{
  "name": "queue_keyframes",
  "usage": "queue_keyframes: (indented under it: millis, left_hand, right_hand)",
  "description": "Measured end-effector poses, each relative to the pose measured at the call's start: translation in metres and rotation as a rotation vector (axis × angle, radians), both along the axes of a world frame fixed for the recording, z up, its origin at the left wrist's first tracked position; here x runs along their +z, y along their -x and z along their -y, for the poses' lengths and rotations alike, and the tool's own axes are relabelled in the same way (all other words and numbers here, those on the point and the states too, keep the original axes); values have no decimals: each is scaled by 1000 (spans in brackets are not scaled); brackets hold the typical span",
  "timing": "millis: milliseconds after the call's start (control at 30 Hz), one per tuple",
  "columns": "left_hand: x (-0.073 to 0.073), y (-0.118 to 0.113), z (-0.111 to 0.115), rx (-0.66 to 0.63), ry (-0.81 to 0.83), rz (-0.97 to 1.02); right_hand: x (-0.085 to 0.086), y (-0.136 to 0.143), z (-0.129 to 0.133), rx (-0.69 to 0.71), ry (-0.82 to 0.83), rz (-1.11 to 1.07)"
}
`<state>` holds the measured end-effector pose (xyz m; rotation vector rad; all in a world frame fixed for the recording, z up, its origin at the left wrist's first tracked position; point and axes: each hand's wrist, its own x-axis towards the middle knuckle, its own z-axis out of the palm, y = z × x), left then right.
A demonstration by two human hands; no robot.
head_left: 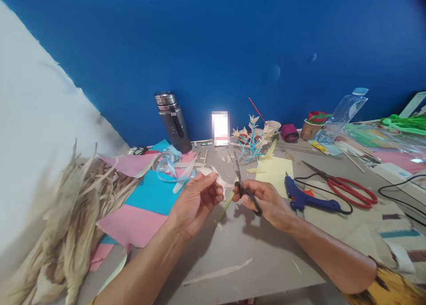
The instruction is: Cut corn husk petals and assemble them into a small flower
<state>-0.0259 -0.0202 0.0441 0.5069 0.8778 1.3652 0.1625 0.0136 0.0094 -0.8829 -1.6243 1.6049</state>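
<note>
Near the middle of the table my left hand (203, 196) pinches a pale, curled strip (218, 177) between thumb and fingers. To its right, my right hand (258, 198) has its fingers in the black handles of small scissors (237, 167), whose blades point up and away from me. The blades do not touch the strip. A thin green-yellow strip (226, 206) lies on the table between my hands. Behind them stands a bunch of pale husk-like flowers on blue stems (253, 138).
Left are dried husks (66, 234), coloured paper (149, 192), blue ribbon (169, 163) and a dark flask (175, 123). Right are a blue glue gun (308, 199), red-handled scissors (353, 192), a plastic bottle (344, 114) and cups (311, 128). The table's front edge (273, 292) is near me.
</note>
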Motion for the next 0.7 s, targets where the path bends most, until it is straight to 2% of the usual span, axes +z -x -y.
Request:
queue_keyframes:
  millis: [133,267,700]
  left_hand:
    - [-2,6,-6,-15,40,19]
    - [-6,8,-7,6,71,-70]
    - [-9,6,-5,146,-64,-333]
  right_hand:
    - [-5,-6,-3,119,55,9]
    - [-9,-4,-3,204,55,65]
    - [-22,8,3,241,9,149]
